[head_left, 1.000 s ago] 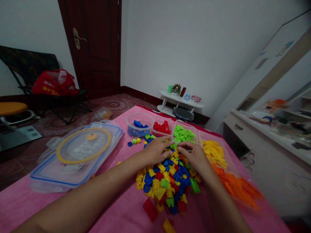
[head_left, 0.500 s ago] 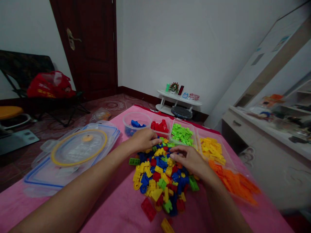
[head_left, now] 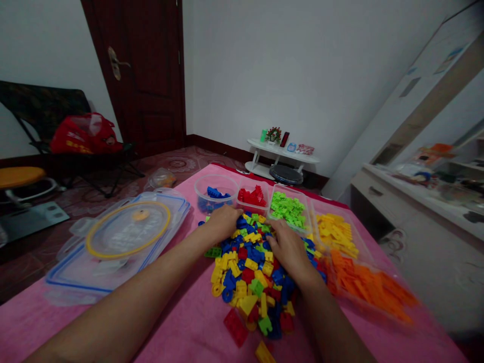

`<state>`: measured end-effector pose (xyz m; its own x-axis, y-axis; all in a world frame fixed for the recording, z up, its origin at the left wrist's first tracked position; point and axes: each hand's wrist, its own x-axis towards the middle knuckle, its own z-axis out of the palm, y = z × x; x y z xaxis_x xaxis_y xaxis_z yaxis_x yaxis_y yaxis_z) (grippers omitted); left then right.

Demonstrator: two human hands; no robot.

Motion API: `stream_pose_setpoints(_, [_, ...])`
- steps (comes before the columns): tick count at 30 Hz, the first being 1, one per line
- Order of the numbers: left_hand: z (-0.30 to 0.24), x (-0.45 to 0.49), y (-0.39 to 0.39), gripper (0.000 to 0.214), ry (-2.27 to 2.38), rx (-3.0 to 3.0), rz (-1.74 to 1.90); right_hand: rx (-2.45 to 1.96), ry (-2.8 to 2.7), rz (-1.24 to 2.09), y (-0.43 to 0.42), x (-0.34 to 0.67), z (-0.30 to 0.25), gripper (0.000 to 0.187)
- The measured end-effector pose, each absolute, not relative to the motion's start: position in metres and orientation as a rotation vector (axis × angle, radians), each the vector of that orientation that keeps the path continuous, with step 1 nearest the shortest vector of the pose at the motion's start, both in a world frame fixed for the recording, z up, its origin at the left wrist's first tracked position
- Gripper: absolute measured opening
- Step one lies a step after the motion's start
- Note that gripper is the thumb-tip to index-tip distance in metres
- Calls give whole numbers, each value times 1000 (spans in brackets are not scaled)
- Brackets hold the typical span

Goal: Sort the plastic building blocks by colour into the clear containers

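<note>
A mixed heap of plastic building blocks [head_left: 249,264] in blue, yellow, red and green lies on the pink cloth. At the heap's far left edge, my left hand [head_left: 224,223] rests palm down; its fingertips are hidden among or behind the blocks. My right hand [head_left: 290,245] lies on the heap's right side, fingers stretched forward and thumb apart, with no block visibly gripped. Behind the heap stand a round tub [head_left: 197,190] of blue blocks, a box of red blocks [head_left: 252,195] and a box of green blocks [head_left: 288,207]. Yellow blocks [head_left: 336,234] and orange blocks [head_left: 372,285] fill boxes on the right.
Stacked clear lids [head_left: 128,229] with blue and yellow rims lie on the cloth [head_left: 181,322] at left. Single red [head_left: 235,326] and yellow blocks sit near the front. Beyond are a chair with a red bag [head_left: 85,133], a low white shelf [head_left: 282,149] and a cabinet at right.
My right hand has moved down onto the heap, its fingers flatter and reaching forward. My left hand has turned more palm down, its fingers now hidden. The view has shifted slightly.
</note>
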<state>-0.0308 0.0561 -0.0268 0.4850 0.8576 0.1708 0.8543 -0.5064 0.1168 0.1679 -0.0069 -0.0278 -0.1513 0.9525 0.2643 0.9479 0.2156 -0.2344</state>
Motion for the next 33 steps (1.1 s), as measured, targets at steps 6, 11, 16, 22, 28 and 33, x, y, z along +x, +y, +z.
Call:
stream_pose_setpoints(6, [-28,-34,61,32,1544,2666,339,-1759,-2108,76,-8,166,-30,19])
stream_pose_setpoints(11, [-30,-39,62,33,1425,2665,421,-1791,-2078,91,-8,167,-34,25])
stream_pose_setpoints(16, [-21,-40,58,27,1439,2696,397,-1653,-2146,91,-11,166,-34,32])
stream_pose_setpoints(22, [3,-36,48,28,1438,2604,581,-1642,-1866,206,-10,165,-30,18])
stream_pose_setpoints(28, [22,-21,29,22,1121,2504,749,-1177,-1161,1177,-15,153,-18,31])
stream_pose_setpoints(33, [30,-21,20,22,1093,2556,677,-1043,-1017,1413,-24,143,-13,28])
